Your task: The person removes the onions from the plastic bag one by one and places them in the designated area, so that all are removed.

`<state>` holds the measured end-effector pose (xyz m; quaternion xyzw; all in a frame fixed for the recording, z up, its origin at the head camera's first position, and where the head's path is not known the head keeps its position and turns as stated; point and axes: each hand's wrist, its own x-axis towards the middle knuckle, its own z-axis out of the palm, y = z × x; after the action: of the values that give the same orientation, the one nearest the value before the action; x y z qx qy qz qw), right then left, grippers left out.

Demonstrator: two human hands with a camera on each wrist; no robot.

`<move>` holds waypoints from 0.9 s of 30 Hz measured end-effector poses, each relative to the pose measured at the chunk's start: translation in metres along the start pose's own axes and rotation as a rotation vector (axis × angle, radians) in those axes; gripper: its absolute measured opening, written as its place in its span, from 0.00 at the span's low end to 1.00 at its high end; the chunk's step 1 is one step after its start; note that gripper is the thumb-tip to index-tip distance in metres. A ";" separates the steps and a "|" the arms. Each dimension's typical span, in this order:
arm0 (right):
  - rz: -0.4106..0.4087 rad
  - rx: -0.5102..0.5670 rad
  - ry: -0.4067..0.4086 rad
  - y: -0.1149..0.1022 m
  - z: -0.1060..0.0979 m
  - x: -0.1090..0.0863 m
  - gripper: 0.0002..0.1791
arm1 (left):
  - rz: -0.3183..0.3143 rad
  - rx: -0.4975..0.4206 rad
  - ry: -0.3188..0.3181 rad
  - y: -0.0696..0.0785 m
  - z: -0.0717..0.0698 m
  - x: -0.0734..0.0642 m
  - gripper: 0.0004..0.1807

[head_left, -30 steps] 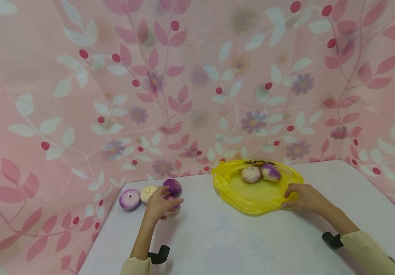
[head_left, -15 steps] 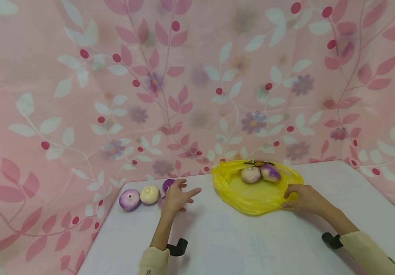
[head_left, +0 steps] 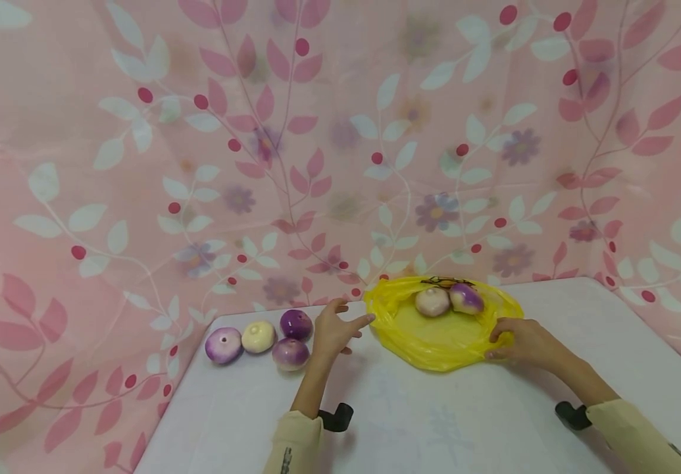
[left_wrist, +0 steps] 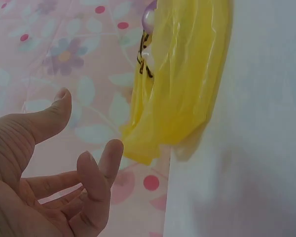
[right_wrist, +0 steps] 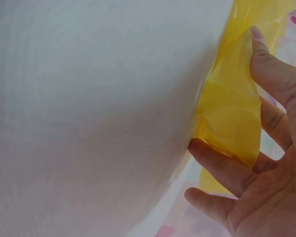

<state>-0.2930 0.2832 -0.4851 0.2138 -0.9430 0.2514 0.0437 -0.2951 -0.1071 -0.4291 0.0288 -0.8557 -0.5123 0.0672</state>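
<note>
The person wears a pale beige left sleeve point(head_left: 297, 434) with a dark marking point(head_left: 286, 460) and a matching right sleeve point(head_left: 636, 431); a black angular camera point(head_left: 340, 417) sits at each wrist.

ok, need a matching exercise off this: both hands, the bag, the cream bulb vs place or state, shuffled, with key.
Things:
1. left hand
2. right hand
3. yellow bag
4. cream bulb

Place or state:
A. next to the leftmost bulb
B. has two bulbs inside
C. holds nothing
D. at the yellow bag's right rim

Pairs: 1-C, 2-D, 3-B, 4-A
</note>
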 end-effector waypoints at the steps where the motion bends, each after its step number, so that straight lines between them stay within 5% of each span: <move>1: 0.004 -0.003 0.003 0.001 0.000 0.000 0.19 | 0.001 -0.001 -0.003 0.002 0.003 0.001 0.45; 27: -0.001 -0.001 -0.001 0.009 0.003 0.002 0.19 | 0.055 -0.169 0.008 0.027 0.077 0.016 0.40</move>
<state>-0.2988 0.2875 -0.4913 0.2146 -0.9429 0.2509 0.0435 -0.3218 -0.0294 -0.4398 0.0015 -0.8095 -0.5807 0.0869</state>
